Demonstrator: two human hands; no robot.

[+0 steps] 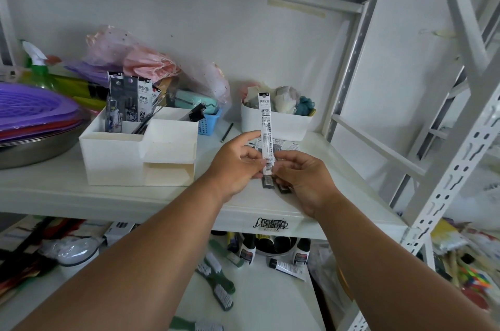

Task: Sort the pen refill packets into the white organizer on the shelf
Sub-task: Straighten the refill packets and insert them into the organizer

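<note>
A slim white pen refill packet (266, 127) stands upright above the shelf, and both hands hold its lower end. My left hand (236, 163) pinches it from the left; my right hand (303, 179) grips it from the right. More refill packets (284, 145) lie flat on the shelf behind and under my hands. The white organizer (116, 160) sits to the left, with several packets (130, 103) standing in its rear compartment.
A white bin of small items (276, 125) stands behind the hands. A blue basket (208, 125), plastic bags (151, 62), purple lids on a metal bowl (32, 125) and a green spray bottle (38, 65) crowd the left. Brushes and tubes lie on the lower shelf (243, 290).
</note>
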